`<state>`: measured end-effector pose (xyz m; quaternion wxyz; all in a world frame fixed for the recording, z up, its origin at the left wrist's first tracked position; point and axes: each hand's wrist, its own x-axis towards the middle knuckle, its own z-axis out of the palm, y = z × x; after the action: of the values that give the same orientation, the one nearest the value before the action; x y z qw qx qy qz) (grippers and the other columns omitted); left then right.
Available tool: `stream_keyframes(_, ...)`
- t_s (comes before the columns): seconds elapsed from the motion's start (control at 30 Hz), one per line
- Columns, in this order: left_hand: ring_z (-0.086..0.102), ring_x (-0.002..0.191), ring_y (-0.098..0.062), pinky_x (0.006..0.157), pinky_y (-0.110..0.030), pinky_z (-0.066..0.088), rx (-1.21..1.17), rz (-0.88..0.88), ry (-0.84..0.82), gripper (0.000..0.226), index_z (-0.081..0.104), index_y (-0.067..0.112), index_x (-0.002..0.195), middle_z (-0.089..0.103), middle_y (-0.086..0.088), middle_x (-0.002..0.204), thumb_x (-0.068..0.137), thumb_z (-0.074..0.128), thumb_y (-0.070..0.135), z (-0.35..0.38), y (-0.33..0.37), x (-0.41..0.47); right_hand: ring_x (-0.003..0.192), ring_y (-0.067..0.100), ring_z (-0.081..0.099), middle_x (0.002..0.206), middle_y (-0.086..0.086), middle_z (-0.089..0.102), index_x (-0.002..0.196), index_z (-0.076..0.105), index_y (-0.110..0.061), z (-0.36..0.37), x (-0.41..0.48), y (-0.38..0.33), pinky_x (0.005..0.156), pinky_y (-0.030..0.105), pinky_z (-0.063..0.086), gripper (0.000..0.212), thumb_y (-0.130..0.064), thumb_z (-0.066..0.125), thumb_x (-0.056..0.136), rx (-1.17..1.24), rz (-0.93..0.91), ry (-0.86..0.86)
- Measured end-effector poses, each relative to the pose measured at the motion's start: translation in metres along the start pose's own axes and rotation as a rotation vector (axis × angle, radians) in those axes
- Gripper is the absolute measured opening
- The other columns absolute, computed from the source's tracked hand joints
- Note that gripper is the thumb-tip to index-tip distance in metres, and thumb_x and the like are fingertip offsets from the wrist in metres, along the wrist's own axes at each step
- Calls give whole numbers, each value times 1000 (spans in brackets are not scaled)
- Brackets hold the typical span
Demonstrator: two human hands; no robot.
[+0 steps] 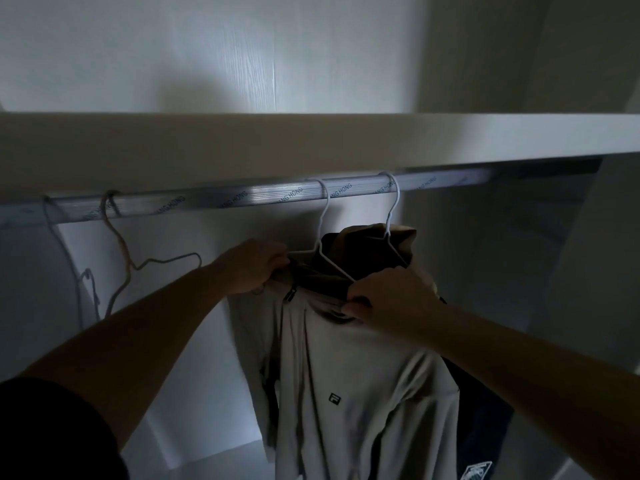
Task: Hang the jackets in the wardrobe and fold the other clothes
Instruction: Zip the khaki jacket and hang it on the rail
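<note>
Jacket (pixel 363 375) in pale grey, with a small dark logo on the chest, hangs from a white hanger (pixel 325 220) between the two hands. The left hand (pixel 254 268) has its fingers curled round the jacket's shoulder, right at the tip of the hanger's left arm. The right hand (pixel 388 299) pinches the collar fabric between thumb and bent fingers, where the hanger's other arm runs down into the cloth. Both forearms reach up from below.

Straight above the grip, the hanger's hook sits over the rail (pixel 207 202), and the shelf (pixel 311 140) lies close over the rail, leaving only a narrow gap for a hook. Just behind the right hand a second jacket (pixel 398 235) with a tan collar hangs on its own hanger, touching the grey one. Below and beyond the right forearm a dark garment (pixel 481 441) with a pale patch shows at the edge.

Left of the left hand the rail runs free up to two empty hangers (pixel 121 244) near the far end, with bare back wall (pixel 194 323) behind that open stretch.
</note>
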<state>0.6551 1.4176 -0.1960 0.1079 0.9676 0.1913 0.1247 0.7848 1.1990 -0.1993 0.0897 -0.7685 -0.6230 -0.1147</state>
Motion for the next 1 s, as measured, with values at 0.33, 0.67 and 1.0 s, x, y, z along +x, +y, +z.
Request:
stream_keyframes(0.33,53,110,-21,97,-41,33,876,231,-518,25,61,22,111,55,0,119,93,43,19,-10,19,-3,84,22,65,111,-8,60,116,56,-39,0,-9,1,51,24,12,26,-40,39,96,-221,-229,104)
stream_keyframes(0.67,54,113,-24,93,-28,43,146,212,290,25,68,8,108,56,-7,123,84,63,7,5,-9,-19,77,30,62,105,6,59,98,72,-17,-10,-13,7,60,37,53,15,-21,66,86,88,-50,358)
stream_keyframes(1.0,55,96,-36,77,-28,39,-200,-291,493,25,64,2,97,55,-22,105,85,46,-9,24,-6,3,82,-5,55,88,-19,58,88,70,-29,-3,-21,17,74,5,34,9,-36,68,82,308,-131,-29)
